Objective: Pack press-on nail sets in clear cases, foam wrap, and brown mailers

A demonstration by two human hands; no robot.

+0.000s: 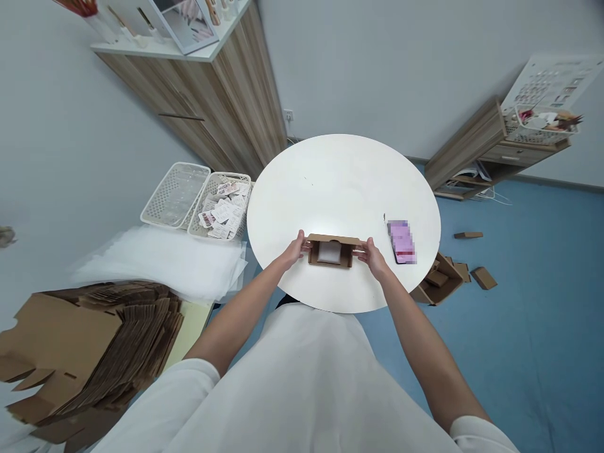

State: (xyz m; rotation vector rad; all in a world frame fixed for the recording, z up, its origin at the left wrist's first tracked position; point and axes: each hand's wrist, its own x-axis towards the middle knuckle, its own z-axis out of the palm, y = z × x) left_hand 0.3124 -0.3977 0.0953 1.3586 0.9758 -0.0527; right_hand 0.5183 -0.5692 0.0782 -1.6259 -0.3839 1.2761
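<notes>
A small brown cardboard box (313, 257) stands near the front edge of the round white table (340, 182), its lid raised. Inside it lies a whitish wrapped item (329, 252). My left hand (296, 247) grips the box at its left end, fingers against the side and lid edge. At the right end my right hand (371, 255) holds it the same way. To the right of the box on the table is a phone with a pink-purple screen (402, 242).
Left of the table are a basket of cards (221, 207), an empty white basket (172, 192), translucent sheets (160, 261) and stacked flat cardboard (70, 340). An open carton (441, 286) and small boxes (484, 278) lie on the floor at right.
</notes>
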